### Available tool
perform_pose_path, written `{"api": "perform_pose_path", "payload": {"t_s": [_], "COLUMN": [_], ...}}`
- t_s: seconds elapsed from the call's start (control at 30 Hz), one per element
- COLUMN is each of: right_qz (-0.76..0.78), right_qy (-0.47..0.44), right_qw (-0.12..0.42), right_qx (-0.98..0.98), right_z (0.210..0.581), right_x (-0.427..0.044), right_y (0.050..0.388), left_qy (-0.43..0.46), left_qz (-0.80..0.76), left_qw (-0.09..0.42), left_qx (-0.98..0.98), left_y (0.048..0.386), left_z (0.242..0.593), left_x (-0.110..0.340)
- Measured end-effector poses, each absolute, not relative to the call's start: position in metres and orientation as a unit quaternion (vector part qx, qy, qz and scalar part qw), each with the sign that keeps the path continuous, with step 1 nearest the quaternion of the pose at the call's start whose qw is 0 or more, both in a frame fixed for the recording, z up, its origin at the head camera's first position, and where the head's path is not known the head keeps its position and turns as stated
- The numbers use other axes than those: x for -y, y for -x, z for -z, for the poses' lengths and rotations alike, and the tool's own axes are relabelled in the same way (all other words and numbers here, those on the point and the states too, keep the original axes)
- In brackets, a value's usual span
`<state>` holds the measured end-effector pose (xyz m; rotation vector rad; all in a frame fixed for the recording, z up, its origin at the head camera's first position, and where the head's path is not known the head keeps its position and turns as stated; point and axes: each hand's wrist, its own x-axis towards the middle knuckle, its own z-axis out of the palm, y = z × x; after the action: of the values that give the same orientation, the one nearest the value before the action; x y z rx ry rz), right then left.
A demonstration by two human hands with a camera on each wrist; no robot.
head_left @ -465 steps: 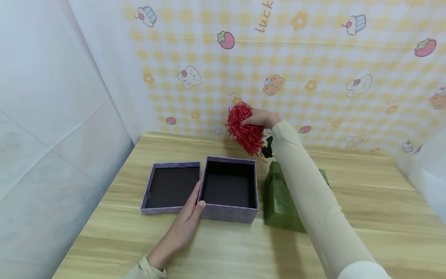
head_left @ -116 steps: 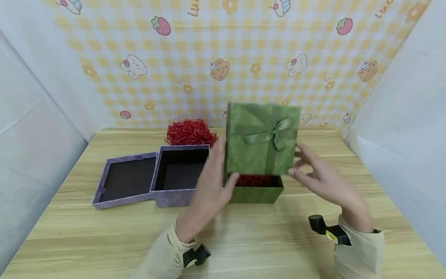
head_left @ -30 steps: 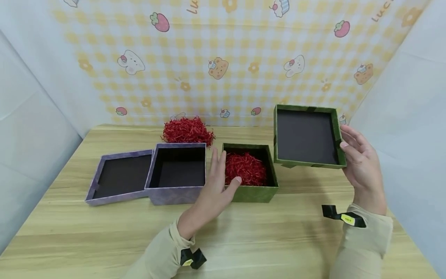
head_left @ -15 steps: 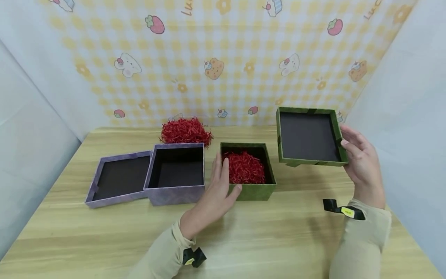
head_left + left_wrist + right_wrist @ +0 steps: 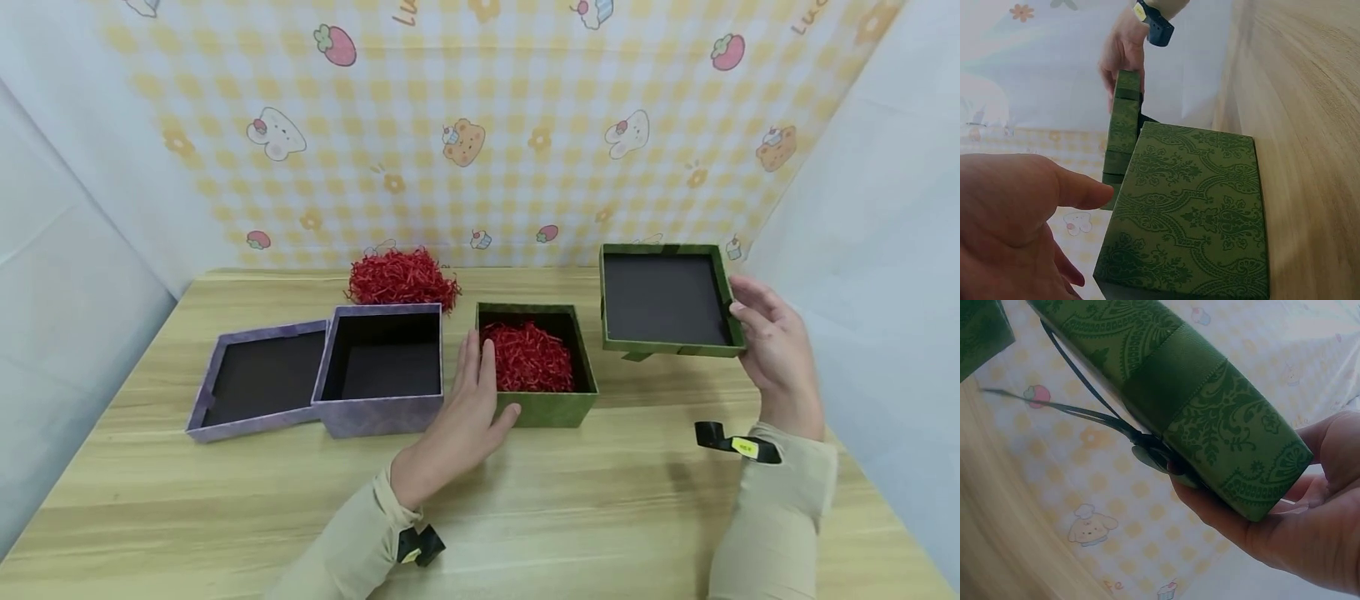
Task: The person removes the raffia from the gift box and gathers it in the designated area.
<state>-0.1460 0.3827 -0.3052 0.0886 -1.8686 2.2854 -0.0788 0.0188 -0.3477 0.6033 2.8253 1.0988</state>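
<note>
My right hand (image 5: 780,354) grips the right edge of a green gift box lid (image 5: 666,302), thumb on the rim. The lid is upside down above the table's right side, its black inside showing; a ribbon bow (image 5: 1150,453) hangs beneath it in the right wrist view. Left of it stands the open green patterned box (image 5: 547,410), with red shredded paper (image 5: 528,358) inside. My left hand (image 5: 461,425) lies along that box's left side, its fingers straight. In the left wrist view the thumb (image 5: 1082,190) points toward the box's side; contact is unclear.
A purple open box (image 5: 382,417) with a black inside stands left of my left hand. Its upturned lid (image 5: 262,379) lies against its left side. Behind it sits a heap of red shredded paper (image 5: 403,279). A patterned cloth (image 5: 525,100) backs the wooden table (image 5: 562,517).
Earlier my right hand held red shredded paper; that heap now lies behind the purple box. The green lid came off its box, turned over and moved right, lowering slightly in the last second.
</note>
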Motion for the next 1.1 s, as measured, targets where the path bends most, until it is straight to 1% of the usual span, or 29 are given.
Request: {"api": "perform_pose_path", "payload": {"t_s": [0.13,0.23,0.7,1.1], "right_qz": [-0.726,-0.714,-0.707,-0.69], "right_qy": [0.008,0.02,0.02,0.016], "right_qw": [0.092,0.088,0.053,0.007], "right_qx": [0.682,0.694,0.705,0.723], "right_z": [0.307,0.308,0.316,0.325], "right_x": [-0.385,-0.384,-0.388,-0.393], "right_y": [0.146,0.148,0.154,0.155], "left_qy": [-0.195,-0.195,-0.184,-0.169], "left_qz": [-0.354,-0.351,-0.364,-0.359], "left_qw": [0.039,0.047,0.041,0.067], "left_qx": [-0.914,-0.915,-0.912,-0.916], "left_y": [0.078,0.078,0.083,0.082], "left_z": [0.346,0.344,0.342,0.351], "left_x": [-0.019,-0.018,-0.015,-0.019]}}
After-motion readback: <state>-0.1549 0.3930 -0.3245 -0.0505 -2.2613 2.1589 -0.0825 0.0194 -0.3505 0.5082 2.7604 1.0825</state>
